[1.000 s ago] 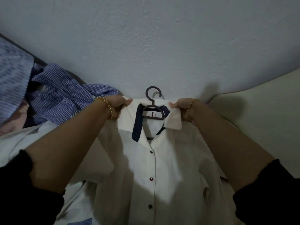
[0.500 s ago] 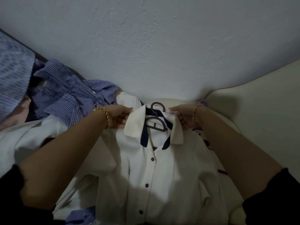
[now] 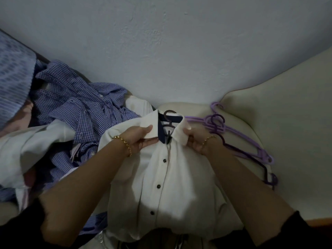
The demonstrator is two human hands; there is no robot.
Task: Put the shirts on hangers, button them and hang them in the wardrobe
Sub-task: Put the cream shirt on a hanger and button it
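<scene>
A white shirt [image 3: 172,186] with dark buttons and a navy inner collar lies front-up on a cream sofa, on a dark hanger [image 3: 169,117] whose hook sticks out above the collar. My left hand [image 3: 141,139] grips the left collar flap and the placket just under it. On the other side, my right hand [image 3: 195,139] pinches the right collar flap. The two collar halves are drawn together at the neck. The buttons below look fastened.
A blue checked shirt [image 3: 84,108] and other white and striped shirts [image 3: 34,146] are heaped at the left. Several purple hangers [image 3: 231,133] lie on the cream sofa [image 3: 287,123] to the right. A plain wall [image 3: 161,42] stands behind.
The shirt has come down from in front of the wall onto the sofa. Both hands slid from the collar's outer ends toward the neck opening. The purple hangers came into view.
</scene>
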